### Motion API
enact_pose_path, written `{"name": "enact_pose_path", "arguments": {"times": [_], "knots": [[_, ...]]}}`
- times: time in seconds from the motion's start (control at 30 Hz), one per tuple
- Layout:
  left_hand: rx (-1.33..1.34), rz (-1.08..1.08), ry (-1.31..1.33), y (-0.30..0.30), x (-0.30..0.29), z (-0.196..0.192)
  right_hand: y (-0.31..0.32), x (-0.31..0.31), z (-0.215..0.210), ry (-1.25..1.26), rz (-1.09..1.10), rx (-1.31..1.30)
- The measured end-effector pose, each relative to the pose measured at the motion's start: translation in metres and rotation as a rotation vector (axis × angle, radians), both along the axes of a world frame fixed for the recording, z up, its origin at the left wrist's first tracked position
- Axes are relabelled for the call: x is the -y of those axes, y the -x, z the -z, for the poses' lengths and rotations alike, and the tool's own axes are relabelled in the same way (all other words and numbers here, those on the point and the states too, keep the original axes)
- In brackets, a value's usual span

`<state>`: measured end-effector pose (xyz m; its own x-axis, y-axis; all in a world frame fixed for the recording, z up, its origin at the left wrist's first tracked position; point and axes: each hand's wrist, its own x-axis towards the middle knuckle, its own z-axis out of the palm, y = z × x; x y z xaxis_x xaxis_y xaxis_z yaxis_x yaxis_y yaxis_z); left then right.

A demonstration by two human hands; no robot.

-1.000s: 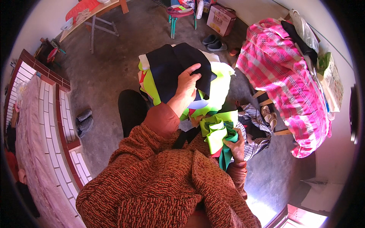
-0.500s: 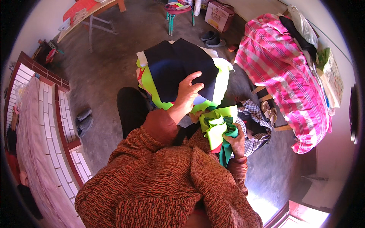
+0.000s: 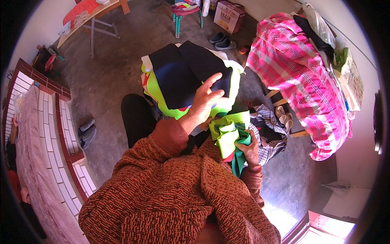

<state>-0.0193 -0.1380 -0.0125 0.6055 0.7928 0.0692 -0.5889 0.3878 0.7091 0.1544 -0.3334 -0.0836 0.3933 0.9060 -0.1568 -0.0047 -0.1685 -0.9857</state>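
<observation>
In front of me rises a stack of cloth pieces, with dark navy cloth [image 3: 170, 77] folded on top and bright yellow-green cloth [image 3: 154, 91] showing around its edges. My left hand [image 3: 203, 101] is over the near right part of the stack, its thumb and fingers apart and nothing in them. Whether it touches the navy cloth I cannot tell. My right hand [image 3: 251, 149], lower and to the right, is closed on a bunch of cloth strips [image 3: 227, 136] in lime and darker green, with a little red below. Beside that hand lies a checked cloth bag [image 3: 266, 154], partly hidden.
A pink plaid cloth [image 3: 292, 77] covers furniture at the right, with pale shoes [image 3: 284, 118] beneath. Dark slippers [image 3: 222, 41], a carton [image 3: 228, 17] and a stool [image 3: 186, 11] are at the far side. Grey slippers [image 3: 87, 132] lie left; a table [image 3: 97, 12] stands far left.
My left hand has moved a little to the right over the navy cloth, fingers still apart. The right hand keeps its hold on the cloth strips. The whole view has shifted slightly.
</observation>
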Motion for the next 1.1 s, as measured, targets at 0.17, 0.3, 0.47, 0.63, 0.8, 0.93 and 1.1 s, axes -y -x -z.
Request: {"name": "enact_pose_path", "arguments": {"times": [0.17,0.3,0.47,0.63,0.8,0.93,1.1], "knots": [[0.298,0.000,0.101,0.001,0.005,0.006,0.002,-0.001,-0.003,-0.016,-0.007,0.003],[-0.397,0.005,0.030,0.014,0.015,0.008,0.001,-0.002,-0.004,-0.005,-0.006,0.036],[-0.708,0.149,-0.396,0.046,-0.001,-0.015,-0.002,0.001,0.005,-0.040,-0.015,-0.005],[-0.872,-0.314,-0.676,0.078,-0.092,-0.028,-0.001,0.000,0.002,-0.009,-0.002,0.025],[-1.464,-0.597,-0.855,0.080,-0.203,-0.031,-0.003,-0.002,0.002,0.028,-0.002,0.058],[-1.764,-0.341,-0.785,0.055,-0.229,-0.028,-0.007,0.000,0.007,0.050,0.007,0.129],[-1.835,-0.186,-0.793,0.038,-0.243,-0.023,-0.004,0.000,0.000,0.067,0.028,0.069]]}}
